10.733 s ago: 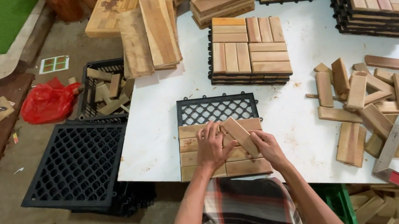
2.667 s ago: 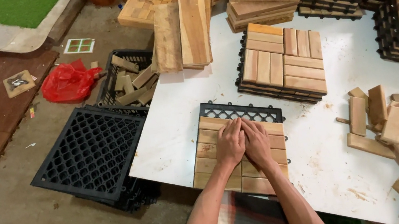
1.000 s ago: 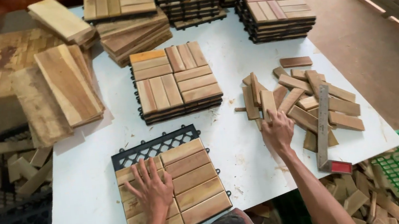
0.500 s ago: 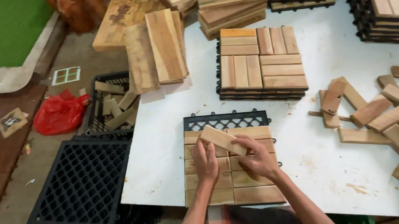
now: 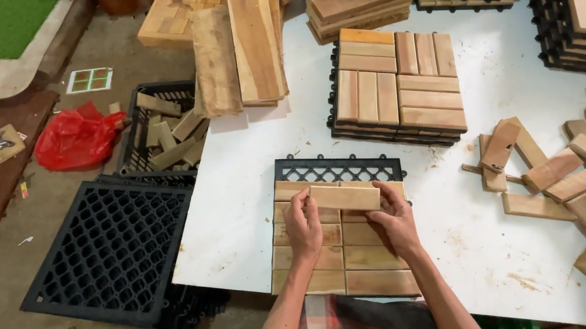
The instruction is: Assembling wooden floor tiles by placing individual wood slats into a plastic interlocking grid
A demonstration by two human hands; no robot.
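Observation:
My left hand (image 5: 304, 223) and my right hand (image 5: 394, 218) hold a short wooden slat (image 5: 344, 197) by its two ends, level, just above a black plastic grid tile (image 5: 338, 170) on the white table (image 5: 236, 185). Several wooden slats (image 5: 348, 265) cover most of that tile; its far strip shows bare black grid. The held slat hovers near the far edge of the fitted slats.
A stack of finished wooden tiles (image 5: 396, 85) lies just beyond. Loose slats (image 5: 566, 177) are heaped at the right. Long planks (image 5: 239, 49) rest at the far left of the table. Black grid bases (image 5: 108, 252), a crate of offcuts (image 5: 164, 128) and a red bag (image 5: 77, 138) sit on the floor at left.
The slat was tilted over the tile half a second ago; now both hands hold it level, nearer the tile's far edge. A second ago my right hand was at the loose slat pile.

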